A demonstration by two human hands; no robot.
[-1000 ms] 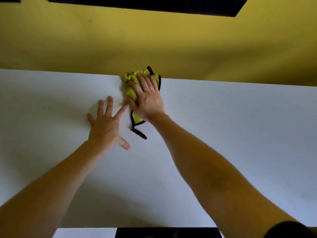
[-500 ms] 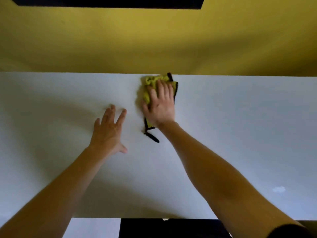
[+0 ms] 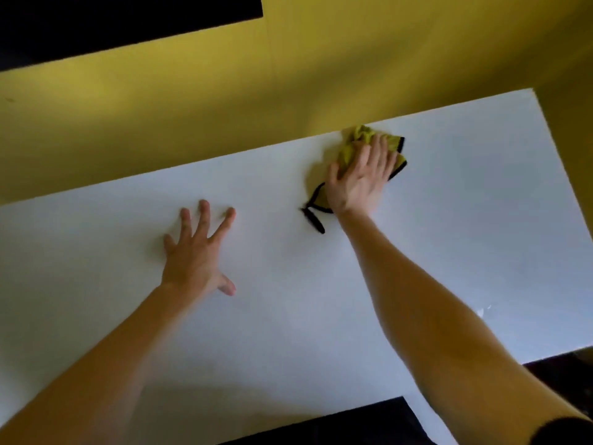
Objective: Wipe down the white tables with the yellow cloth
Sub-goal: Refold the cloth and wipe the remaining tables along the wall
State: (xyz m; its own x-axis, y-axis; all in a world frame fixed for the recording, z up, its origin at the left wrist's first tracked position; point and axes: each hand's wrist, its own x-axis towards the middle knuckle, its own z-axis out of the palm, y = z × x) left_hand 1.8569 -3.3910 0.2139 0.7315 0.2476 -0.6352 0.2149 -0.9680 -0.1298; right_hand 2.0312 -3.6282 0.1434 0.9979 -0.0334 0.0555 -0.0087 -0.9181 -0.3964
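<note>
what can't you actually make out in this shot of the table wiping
Head view: most of the yellow cloth is covered by the right hand, so its fold is hidden.
Head view: the white table runs past the left frame edge; its left end is cut off.
Head view: a pale speck near the table's right edge is too small to identify.

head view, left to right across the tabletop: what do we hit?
left hand, flat on the white table → black loop trailing off the yellow cloth → right hand, pressing on that cloth (they overlap, so one stop) → small white speck near the table's right edge.
</note>
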